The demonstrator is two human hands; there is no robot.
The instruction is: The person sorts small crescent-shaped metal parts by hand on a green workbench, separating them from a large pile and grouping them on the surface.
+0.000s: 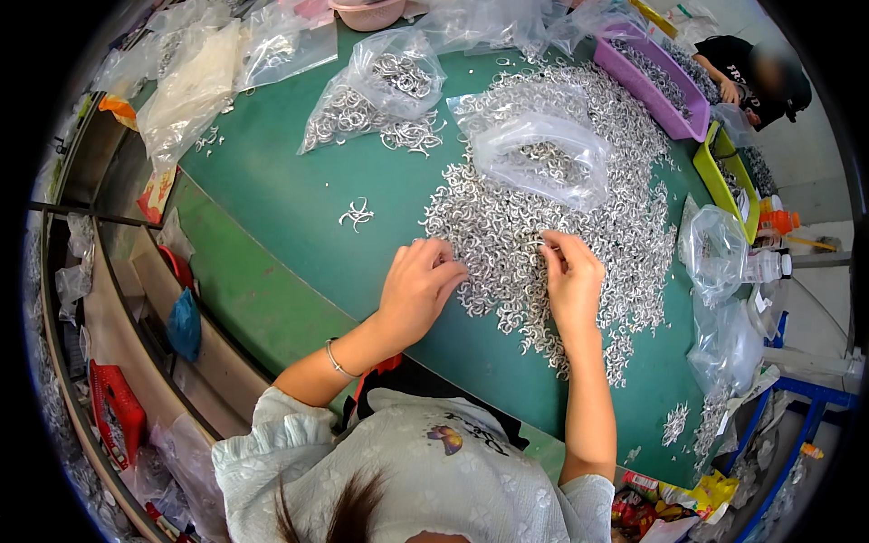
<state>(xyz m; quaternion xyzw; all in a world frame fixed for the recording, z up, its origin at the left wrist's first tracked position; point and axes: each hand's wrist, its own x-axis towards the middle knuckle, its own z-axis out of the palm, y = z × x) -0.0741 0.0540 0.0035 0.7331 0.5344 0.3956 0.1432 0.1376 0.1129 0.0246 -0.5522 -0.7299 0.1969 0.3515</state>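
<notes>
A broad heap of small silver curved metal pieces (507, 217) spreads over the green table. At the heap's left edge my left hand (418, 285) is closed, thumb and fingers pinched together; whatever they hold is too small to make out. My right hand (575, 281) reaches over the middle of the heap, its thumb and forefinger pinching a small curved metal piece. An open clear plastic bag (543, 158) with some pieces inside lies on the heap beyond both hands. Left of the heap, a few loose pieces (357, 214) form a little cluster.
Filled clear bags (385, 86) lie at the back of the green table (299, 235). A purple basket (654, 81) and a lime-green basket (727, 181) line the right edge, near bottles (768, 265). Another person (756, 81) works at the far right. Shelving (136, 299) stands left.
</notes>
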